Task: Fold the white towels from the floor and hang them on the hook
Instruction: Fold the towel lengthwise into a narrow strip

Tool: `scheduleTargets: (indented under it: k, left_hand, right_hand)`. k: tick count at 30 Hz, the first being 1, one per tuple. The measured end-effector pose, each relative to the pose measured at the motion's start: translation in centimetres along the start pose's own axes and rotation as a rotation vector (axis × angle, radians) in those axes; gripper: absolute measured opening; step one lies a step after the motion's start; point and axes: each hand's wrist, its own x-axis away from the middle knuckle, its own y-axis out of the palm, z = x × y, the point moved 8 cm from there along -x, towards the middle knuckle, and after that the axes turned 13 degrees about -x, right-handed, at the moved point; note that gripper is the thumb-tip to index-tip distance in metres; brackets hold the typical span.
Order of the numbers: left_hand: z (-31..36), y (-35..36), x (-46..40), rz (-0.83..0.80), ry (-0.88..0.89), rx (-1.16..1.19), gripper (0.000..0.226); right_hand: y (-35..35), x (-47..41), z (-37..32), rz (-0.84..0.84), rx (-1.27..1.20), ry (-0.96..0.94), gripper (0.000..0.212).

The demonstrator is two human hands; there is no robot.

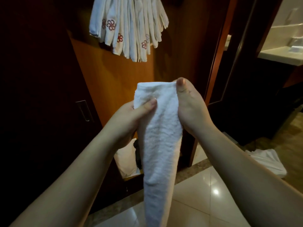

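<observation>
At frame centre, left hand (131, 115) and right hand (188, 105) pinch the folded towel (161, 136) by its top edge, presumably aligning it; hung towels (129, 27) at 12 o'clock.

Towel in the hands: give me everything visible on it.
The white towel looks like plain terry cloth, with no mark showing. It is folded lengthwise into a narrow strip and hangs down from chest height, its lower end running out of the bottom of the picture. The left hand grips its upper left edge, thumb pressed on the front; the right hand pinches the top right corner. Nothing else touches it.
</observation>
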Motion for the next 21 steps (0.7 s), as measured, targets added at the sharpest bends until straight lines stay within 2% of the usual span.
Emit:
scheduleTargets:
  k: [2,4,5,10,11,14,16,19,21]
  left_hand:
    - [1.0,-0.2,-0.5,0.068,0.010,0.073,0.038]
    - [1.9,-0.2,-1.0,0.092,-0.001,0.170,0.035]
    - [2.3,-0.2,-1.3,0.104,-0.013,0.219,0.034]
    - [3.7,-1.6,-3.4,0.294,-0.120,0.299,0.037]
    - [3.8,-1.9,-3.9,0.334,-0.146,0.299,0.037]
    - [3.5,-2.9,-5.2,0.441,-0.221,0.258,0.042]
    - [3.4,-3.4,-5.7,0.479,-0.249,0.213,0.044]
    - [3.8,-4.1,-6.2,0.473,-0.263,0.154,0.043]
    - [4.5,-4.2,-6.5,0.440,-0.259,0.140,0.038]
  right_hand:
    - [-0.2,-1.1,0.9,-0.025,-0.228,0.099,0.061]
    - [-0.5,-1.7,3.4,-0.061,-0.486,0.305,0.078]
    - [-0.6,-1.7,4.9,-0.102,-0.562,0.404,0.079]
    - [-0.8,3.1,12.3,-0.241,-0.512,0.822,0.049]
    - [-0.9,3.8,13.0,-0.265,-0.525,0.843,0.049]
    - [-1.0,4.8,12.8,-0.325,-0.691,0.866,0.073]
    - [-1.0,5.2,11.8,-0.385,-0.749,0.847,0.081]
    - [-1.6,5.2,10.8,-0.418,-0.653,0.767,0.101]
    - [-1.8,5.0,10.1,-0.446,-0.491,0.701,0.109]
